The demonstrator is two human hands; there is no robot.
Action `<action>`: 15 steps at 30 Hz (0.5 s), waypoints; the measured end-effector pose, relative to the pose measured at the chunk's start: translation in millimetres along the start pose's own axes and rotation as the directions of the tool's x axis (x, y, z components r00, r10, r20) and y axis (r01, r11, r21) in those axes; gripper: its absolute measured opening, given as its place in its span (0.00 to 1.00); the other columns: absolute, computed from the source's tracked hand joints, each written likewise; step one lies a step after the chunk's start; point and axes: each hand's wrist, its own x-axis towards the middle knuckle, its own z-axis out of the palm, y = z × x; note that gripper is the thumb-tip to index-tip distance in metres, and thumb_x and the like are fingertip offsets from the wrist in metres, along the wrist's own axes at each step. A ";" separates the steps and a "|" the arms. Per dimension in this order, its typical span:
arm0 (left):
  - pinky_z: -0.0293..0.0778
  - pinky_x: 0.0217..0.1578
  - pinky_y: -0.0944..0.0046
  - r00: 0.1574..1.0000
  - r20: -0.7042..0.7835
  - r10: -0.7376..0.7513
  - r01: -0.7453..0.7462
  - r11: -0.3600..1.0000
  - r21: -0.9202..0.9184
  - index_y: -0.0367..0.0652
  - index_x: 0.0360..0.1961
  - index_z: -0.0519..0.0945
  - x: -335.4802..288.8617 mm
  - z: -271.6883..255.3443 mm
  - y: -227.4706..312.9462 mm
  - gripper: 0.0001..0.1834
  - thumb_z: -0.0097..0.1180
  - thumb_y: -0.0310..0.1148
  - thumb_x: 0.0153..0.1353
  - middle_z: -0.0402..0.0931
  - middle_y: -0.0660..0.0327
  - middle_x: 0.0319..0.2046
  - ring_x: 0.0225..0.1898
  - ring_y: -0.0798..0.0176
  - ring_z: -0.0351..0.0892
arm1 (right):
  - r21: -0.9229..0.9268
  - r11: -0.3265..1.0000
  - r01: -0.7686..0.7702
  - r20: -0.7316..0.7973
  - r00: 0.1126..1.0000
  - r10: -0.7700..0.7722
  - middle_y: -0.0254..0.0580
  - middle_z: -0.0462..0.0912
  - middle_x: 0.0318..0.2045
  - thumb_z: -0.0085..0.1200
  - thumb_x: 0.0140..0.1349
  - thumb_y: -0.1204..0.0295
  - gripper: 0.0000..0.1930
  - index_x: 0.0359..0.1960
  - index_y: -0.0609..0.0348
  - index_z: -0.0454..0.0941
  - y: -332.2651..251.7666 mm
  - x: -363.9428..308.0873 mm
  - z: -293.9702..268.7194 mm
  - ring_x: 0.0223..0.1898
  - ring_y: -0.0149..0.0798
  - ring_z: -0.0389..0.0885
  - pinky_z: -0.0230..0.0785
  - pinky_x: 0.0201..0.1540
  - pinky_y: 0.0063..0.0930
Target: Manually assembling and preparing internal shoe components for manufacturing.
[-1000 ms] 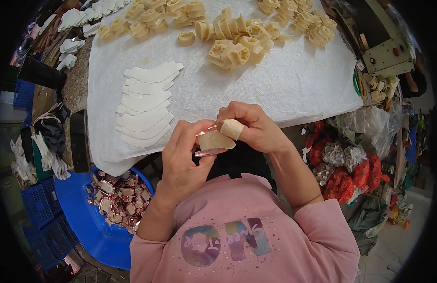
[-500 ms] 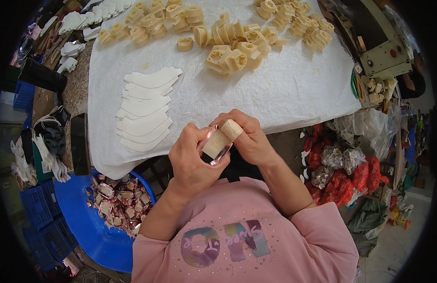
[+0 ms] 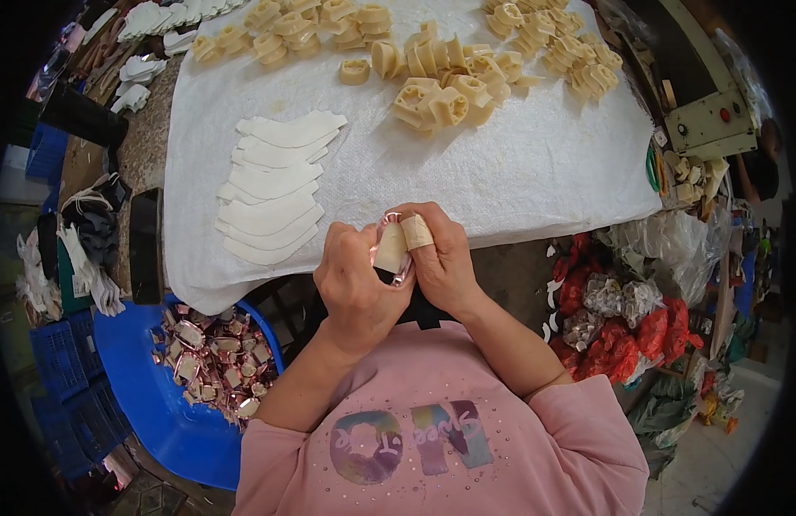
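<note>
Between both hands, in front of my chest at the table's near edge, is a small shiny pink metallic piece with a beige flat face (image 3: 389, 251). The curled fingers and thumb of my left hand (image 3: 357, 279) grip its left side. My right hand (image 3: 450, 268) closes on its right side, the thumb lying along it. A beige wrap (image 3: 417, 231) goes round that thumb. Fingers hide part of the piece. Just beyond my left hand, a row of overlapping white curved cut-outs (image 3: 273, 189) lies on the white cloth (image 3: 415, 172).
Cream hollow moulded pieces (image 3: 450, 103) lie in heaps along the cloth's far side. A blue basin (image 3: 192, 439) with many similar shiny pink pieces (image 3: 217, 361) sits low at left. Red bags (image 3: 617, 348) stand at right, below a machine with buttons (image 3: 712, 120). A black phone-like slab (image 3: 146, 245) stands at left.
My hands have drawn closer together round the pink piece, and it has turned more upright. The right hand has shifted slightly left. The whole view has shifted a little.
</note>
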 end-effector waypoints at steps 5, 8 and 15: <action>0.68 0.22 0.67 0.995 0.033 -0.092 0.093 0.995 -0.038 0.37 0.35 0.67 2.8 -8.4 -4.4 0.24 0.68 0.22 0.37 0.68 0.58 0.24 0.22 0.62 0.71 | 0.242 0.960 -0.138 0.087 0.989 0.120 0.38 0.77 0.35 0.40 0.68 0.64 0.14 0.44 0.62 0.72 8.8 2.8 -1.9 0.35 0.31 0.75 0.68 0.39 0.25; 0.69 0.22 0.66 0.974 0.018 -0.227 0.225 0.949 -0.219 0.36 0.33 0.70 2.5 -15.6 -9.3 0.20 0.66 0.22 0.38 0.69 0.57 0.26 0.23 0.60 0.73 | 0.466 0.872 -0.153 0.153 0.984 0.092 0.34 0.76 0.35 0.39 0.68 0.59 0.19 0.46 0.63 0.72 12.6 8.3 -4.2 0.34 0.29 0.73 0.67 0.39 0.23; 0.67 0.30 0.72 0.967 -0.006 -0.254 0.249 0.955 -0.158 0.36 0.39 0.67 -15.7 -47.6 -35.4 0.24 0.66 0.21 0.41 0.70 0.59 0.28 0.28 0.68 0.69 | 0.366 0.923 -0.121 0.202 0.978 0.048 0.36 0.76 0.28 0.38 0.69 0.57 0.21 0.48 0.62 0.72 8.9 27.2 -4.3 0.32 0.28 0.71 0.64 0.36 0.20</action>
